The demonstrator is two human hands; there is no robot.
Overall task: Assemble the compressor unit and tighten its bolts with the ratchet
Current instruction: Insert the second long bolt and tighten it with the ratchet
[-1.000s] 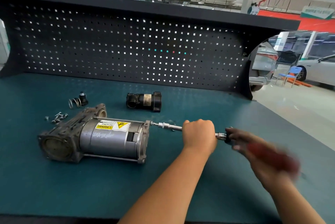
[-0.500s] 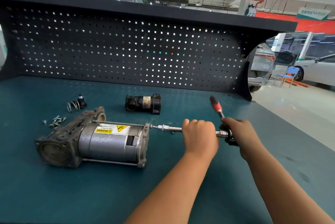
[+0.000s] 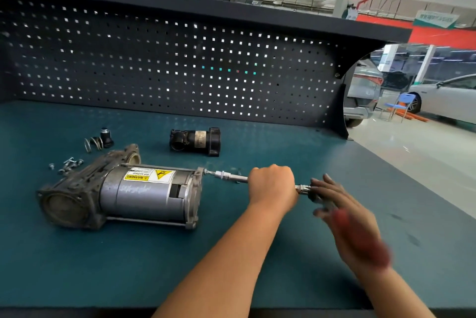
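Right, the teal desk (image 3: 77, 266) fills your view, with the dark pegboard (image 3: 154, 60) standing along its far edge. The compressor unit (image 3: 123, 194) lies on its side on the left part of the desk. Its yellow warning label faces up and its grey end flange points right, toward your hands.

From the top corner of that flange, a slim steel extension bar (image 3: 226, 176) runs rightward, clear of the desk surface. Your left hand (image 3: 273, 186) is a fist wrapped tight around the middle of that bar. Just beside it, your right hand (image 3: 345, 217) sits at the ratchet (image 3: 314, 194) on the bar's outer end. That hand is badly blurred, and the red handle (image 3: 360, 238) is only a smear across it. I cannot tell whether your fingers clasp the handle or lie loose over it.

Behind the bar, near the middle of the desk, a black cylindrical part (image 3: 195, 141) lies on its side, well apart from the compressor. Farther left you have a coil spring (image 3: 92, 144) touching a small black cap (image 3: 106, 136). A scatter of loose screws (image 3: 67, 164) lies just beside the compressor's dirty housing.
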